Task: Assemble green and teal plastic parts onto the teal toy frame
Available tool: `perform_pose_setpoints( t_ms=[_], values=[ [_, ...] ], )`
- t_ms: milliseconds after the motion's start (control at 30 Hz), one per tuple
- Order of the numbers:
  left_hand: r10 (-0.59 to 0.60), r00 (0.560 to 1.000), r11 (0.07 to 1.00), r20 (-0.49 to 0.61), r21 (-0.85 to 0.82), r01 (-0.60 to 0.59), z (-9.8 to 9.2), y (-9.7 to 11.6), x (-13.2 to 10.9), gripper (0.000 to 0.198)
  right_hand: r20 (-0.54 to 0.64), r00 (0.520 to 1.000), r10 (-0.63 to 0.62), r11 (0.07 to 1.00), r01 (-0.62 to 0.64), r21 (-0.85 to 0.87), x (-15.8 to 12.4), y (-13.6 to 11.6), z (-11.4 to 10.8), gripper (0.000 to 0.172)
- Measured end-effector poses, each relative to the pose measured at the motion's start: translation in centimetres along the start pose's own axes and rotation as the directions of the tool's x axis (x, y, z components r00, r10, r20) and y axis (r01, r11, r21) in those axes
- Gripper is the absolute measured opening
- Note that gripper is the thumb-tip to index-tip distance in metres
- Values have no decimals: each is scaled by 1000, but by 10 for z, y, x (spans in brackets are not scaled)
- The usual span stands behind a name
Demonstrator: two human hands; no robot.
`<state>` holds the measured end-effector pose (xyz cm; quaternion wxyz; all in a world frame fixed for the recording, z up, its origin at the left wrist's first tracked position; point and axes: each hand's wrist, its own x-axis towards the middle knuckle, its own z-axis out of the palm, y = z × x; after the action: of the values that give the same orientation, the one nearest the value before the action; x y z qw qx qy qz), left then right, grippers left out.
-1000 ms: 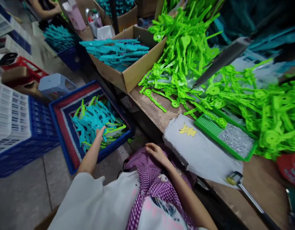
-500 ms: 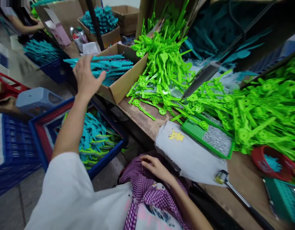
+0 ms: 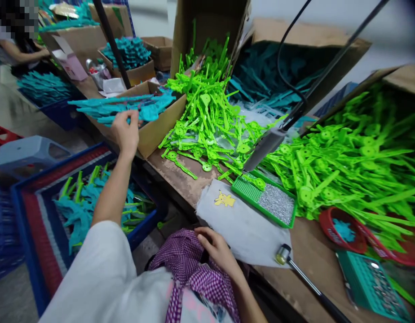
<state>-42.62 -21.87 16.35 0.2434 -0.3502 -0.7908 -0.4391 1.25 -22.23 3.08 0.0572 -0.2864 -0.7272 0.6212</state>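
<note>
- The workbench (image 3: 180,177) is carrying heaps of green pieces (image 3: 207,121), well apart from your hands.
- The cardboard box (image 3: 156,130) is sitting at the bench's left edge, with the teal pieces (image 3: 103,110) lying stacked across its top.
- Your left hand (image 3: 125,130) is clasping that stack, fingers curled over it.
- Judgement: the teal pieces are looking light, thin, springy and slick. Be gripping several together mid-length, not by the tips.
- Your right hand (image 3: 217,249) is resting loose on the checked cloth (image 3: 183,255), gripping nothing.
</note>
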Motion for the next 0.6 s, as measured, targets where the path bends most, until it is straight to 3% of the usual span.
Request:
perform_pose_setpoints(
  t_ms=[67, 200, 267, 400, 500, 600],
  values=[
    [-140, 975, 990, -172, -40, 135, 3, 1, -59, 29, 7, 1000, -10, 1000, 10, 20, 6, -14, -1, 40],
    [-353, 920, 934, -172, -127, 335, 10, 9, -179, 29, 77, 988, -132, 990, 127, 67, 38, -42, 5, 39],
    [-384, 909, 920, -164, -156, 360, 8, 15, -226, 32, 25, 981, -191, 974, 187, 125, 65, -51, 9, 42],
    [-351, 929, 923, -122, -215, 320, -11, 26, -291, 39, -229, 963, -142, 923, 212, 320, 116, -51, 16, 63],
    [-254, 967, 944, 28, -212, 254, -27, 28, -331, 38, -273, 959, -71, 839, 205, 504, 138, -49, 15, 76],
    [-122, 970, 950, 211, -259, 175, -40, 33, -363, 36, -265, 964, -4, 766, 173, 619, 143, -50, 9, 69]
  ],
)
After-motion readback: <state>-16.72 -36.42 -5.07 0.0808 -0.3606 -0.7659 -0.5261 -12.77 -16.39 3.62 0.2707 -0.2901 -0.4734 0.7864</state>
